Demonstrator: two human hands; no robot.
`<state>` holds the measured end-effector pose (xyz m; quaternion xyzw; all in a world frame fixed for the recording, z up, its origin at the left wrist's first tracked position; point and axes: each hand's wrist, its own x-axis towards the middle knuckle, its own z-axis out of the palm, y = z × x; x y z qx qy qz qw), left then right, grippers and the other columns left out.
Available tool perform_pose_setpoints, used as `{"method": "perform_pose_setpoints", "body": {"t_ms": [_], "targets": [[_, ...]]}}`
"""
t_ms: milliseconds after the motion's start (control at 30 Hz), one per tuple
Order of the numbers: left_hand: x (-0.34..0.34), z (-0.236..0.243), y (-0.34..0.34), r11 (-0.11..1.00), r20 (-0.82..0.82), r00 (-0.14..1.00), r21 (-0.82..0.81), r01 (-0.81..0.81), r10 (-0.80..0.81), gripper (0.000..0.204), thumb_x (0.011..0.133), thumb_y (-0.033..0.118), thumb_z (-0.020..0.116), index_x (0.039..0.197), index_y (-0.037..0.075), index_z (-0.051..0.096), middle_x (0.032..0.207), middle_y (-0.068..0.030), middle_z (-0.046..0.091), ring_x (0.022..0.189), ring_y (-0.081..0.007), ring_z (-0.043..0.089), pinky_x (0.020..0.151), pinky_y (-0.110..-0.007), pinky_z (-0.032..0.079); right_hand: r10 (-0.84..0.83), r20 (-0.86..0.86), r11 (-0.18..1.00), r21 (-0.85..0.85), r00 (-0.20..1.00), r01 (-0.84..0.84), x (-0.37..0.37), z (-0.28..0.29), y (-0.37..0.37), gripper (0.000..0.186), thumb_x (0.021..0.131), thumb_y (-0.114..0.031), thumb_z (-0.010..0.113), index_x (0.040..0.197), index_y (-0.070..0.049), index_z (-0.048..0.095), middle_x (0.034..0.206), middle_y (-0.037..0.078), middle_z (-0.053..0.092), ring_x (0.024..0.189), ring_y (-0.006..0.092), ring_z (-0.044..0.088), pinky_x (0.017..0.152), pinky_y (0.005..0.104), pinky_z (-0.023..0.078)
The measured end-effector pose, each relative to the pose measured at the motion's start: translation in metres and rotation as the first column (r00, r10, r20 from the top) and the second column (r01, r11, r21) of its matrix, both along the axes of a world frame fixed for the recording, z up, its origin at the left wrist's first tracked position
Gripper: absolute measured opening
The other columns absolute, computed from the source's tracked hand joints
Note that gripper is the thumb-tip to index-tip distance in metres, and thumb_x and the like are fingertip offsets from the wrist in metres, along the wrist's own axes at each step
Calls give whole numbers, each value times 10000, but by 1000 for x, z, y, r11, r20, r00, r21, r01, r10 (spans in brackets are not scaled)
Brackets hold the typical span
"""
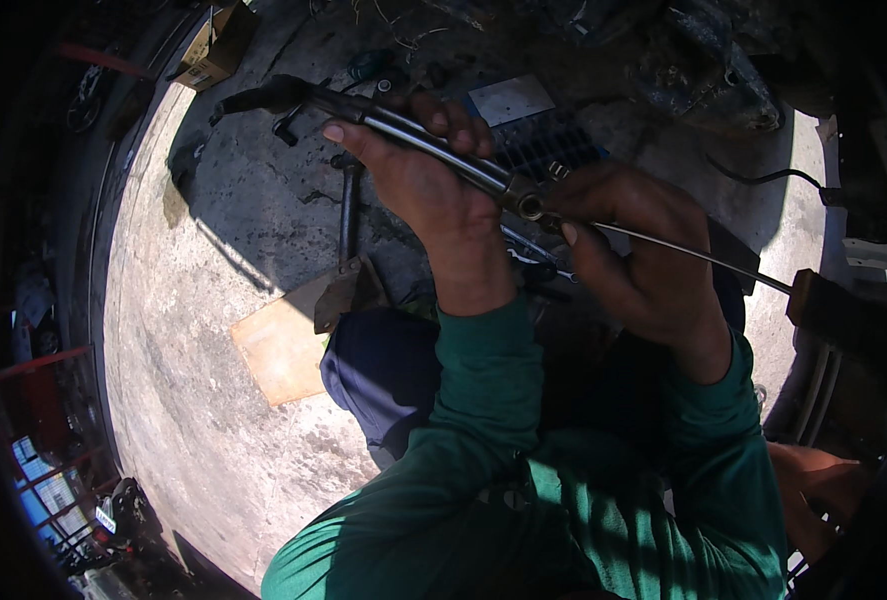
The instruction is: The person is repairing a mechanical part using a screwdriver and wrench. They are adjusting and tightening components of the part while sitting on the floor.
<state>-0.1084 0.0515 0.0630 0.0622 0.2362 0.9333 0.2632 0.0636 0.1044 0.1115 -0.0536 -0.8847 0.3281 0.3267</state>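
Observation:
A long, shiny metal cylinder [428, 143] lies slantwise across my left hand [425, 190], whose fingers wrap round it with the thumb along the near side. A dark, grimy end piece [263, 95] sticks out beyond that hand at the upper left. At the cylinder's lower right end is a fitting with a round hole [531, 207]. My right hand [648, 255] is closed beside this fitting, thumb and forefinger pinching a thin metal rod [703, 257]. The rod runs rightward to a dark, blocky piece [811, 298]. Its tip is hidden at my fingers.
On the concrete floor lie a hammer-like metal tool [348, 205], a brown board [278, 345] and a dark gridded tray [548, 145] below a pale flat sheet [511, 99]. A cardboard box [213, 48] stands at the far left. Greasy machine parts [703, 75] crowd the far right.

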Motion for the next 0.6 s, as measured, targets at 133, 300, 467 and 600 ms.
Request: {"method": "perform_pose_setpoints", "body": {"t_ms": [133,300,467,600], "targets": [[1,-2,1,1000,-93,995,-1,-21,21,643,969,771,313,851,188,558,651,-9,496,510,-130,485,413,-252,416,-16,-23,999,29,1000,17,-2,0,-5,150,814,16,672,933,-23,588,819,144,597,705,335,628,612,417,496],[1,-1,0,999,-84,996,33,-18,21,674,957,785,308,859,156,529,641,-21,489,493,-139,490,407,-263,425,3,-6,998,-57,1000,-3,0,-3,-1,144,823,10,672,937,-21,588,820,143,601,697,325,633,610,409,496],[1,-2,0,1000,-130,991,12,-18,20,671,955,788,312,871,167,550,642,-23,488,505,-148,486,410,-274,405,28,-11,1000,-3,1000,-28,-2,-1,2,146,824,7,675,939,-18,588,821,134,604,694,318,634,620,402,500],[1,-2,0,1000,-127,992,-6,-27,26,679,955,792,296,872,163,538,640,-25,479,503,-153,479,418,-282,404,48,-24,999,-15,999,-48,-2,-3,2,168,809,14,682,934,-14,574,807,140,588,687,327,625,604,405,499]]}}
